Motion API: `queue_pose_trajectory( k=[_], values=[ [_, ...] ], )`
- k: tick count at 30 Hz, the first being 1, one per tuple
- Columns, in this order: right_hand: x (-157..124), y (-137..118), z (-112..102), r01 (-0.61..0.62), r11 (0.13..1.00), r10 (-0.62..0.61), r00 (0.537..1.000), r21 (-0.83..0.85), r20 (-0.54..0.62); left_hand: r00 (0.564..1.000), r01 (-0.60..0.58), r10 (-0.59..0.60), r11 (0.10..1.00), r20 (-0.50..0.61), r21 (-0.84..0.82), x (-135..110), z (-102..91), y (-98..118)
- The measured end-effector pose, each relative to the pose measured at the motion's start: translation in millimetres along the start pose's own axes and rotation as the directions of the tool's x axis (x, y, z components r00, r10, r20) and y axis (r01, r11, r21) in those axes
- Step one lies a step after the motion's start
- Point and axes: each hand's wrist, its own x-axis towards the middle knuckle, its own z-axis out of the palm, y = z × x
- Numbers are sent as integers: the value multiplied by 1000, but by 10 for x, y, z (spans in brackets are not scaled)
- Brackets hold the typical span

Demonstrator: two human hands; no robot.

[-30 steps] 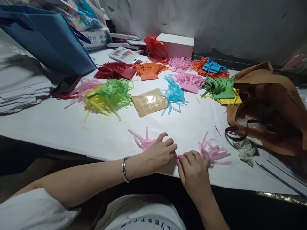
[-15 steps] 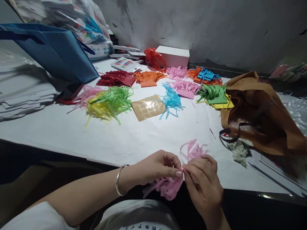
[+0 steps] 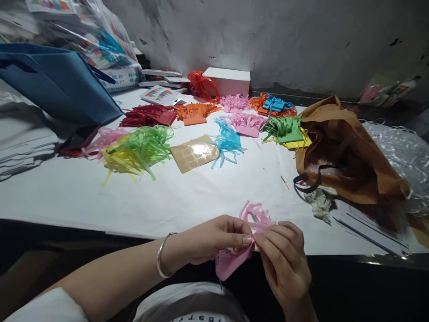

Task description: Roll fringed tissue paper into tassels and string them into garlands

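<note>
My left hand (image 3: 214, 240) and my right hand (image 3: 284, 259) pinch a pink fringed paper strip (image 3: 234, 261) between their fingertips, just off the near edge of the white table (image 3: 187, 197). The strip's cut fringes stick up above my right fingers, and its uncut part hangs down below my left hand. A silver bangle circles my left wrist. Both hands are closed on the paper.
Piles of fringed paper lie across the table: green and yellow (image 3: 137, 150), dark red (image 3: 147, 115), orange (image 3: 194, 112), light blue (image 3: 226, 139), pink (image 3: 246, 123). A tan sticker sheet (image 3: 192, 154), a white box (image 3: 228, 80), a blue bag (image 3: 56, 82) and a brown bag (image 3: 345, 147) stand around.
Both hands lifted the pink fringed paper off the table and brought it toward me. It is now folded or gathered between the fingertips. The view has shifted a little.
</note>
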Motion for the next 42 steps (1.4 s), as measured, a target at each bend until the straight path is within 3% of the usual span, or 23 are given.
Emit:
queue_pose_trajectory(
  k=[4, 7, 9, 11, 14, 16, 19, 21, 24, 27, 30, 32, 35, 39, 41, 42],
  values=[
    [-40, 45, -20, 39, 998, -38, 999, -52, 22, 998, 60, -59, 998, 25, -34, 3, -14, 13],
    [-51, 24, 10, -18, 1000, 18, 1000, -19, -15, 999, -32, 29, 993, 30, 115, -5, -10, 15],
    [-56, -11, 45, -139, 983, 144, 989, 121, -37, 990, -140, 140, 965, 19, 220, 1, 15, 2],
    [-76, -53, 89, -276, 910, 296, 955, 309, -20, 955, -276, 297, 909, -19, 313, 22, 51, -33],
    [-137, -108, 148, -383, 817, 432, 902, 432, -19, 856, -427, 510, 787, -82, 445, 63, 92, -105],
    [-178, -129, 162, -389, 823, 450, 891, 415, -56, 825, -444, 559, 729, -79, 521, 73, 98, -130],
    [-201, -128, 140, -342, 874, 397, 912, 345, -101, 829, -415, 559, 650, -31, 636, 51, 92, -93],
    [-189, -115, 115, -300, 911, 339, 935, 282, -100, 804, -439, 594, 563, 26, 700, 31, 99, -29],
    [-155, -90, 103, -286, 930, 316, 943, 230, -104, 746, -522, 635, 367, 203, 770, 38, 144, 65],
    [-131, -64, 126, -333, 919, 362, 925, 210, -118, 671, -544, 674, 167, 307, 822, 122, 202, 113],
    [-147, -23, 161, -439, 871, 456, 890, 221, -30, 598, -508, 731, 28, 329, 861, 281, 232, 130],
    [-190, 20, 177, -524, 823, 534, 845, 219, 17, 593, -486, 727, -19, 346, 874, 412, 243, 144],
    [-290, 133, 171, -600, 788, 608, 794, 134, -22, 633, -478, 686, -19, 359, 878, 614, 281, 203],
    [-418, 425, 51, -614, 789, 611, 784, 5, -108, 767, -521, 500, 118, 403, 845, 900, 381, 448],
    [-450, 614, -38, -639, 770, 634, 763, 10, -126, 774, -567, 435, 151, 460, 810, 1123, 420, 673],
    [-456, 707, -76, -659, 752, 656, 743, 27, -134, 752, -591, 449, 134, 483, 796, 1275, 431, 807]
  ],
)
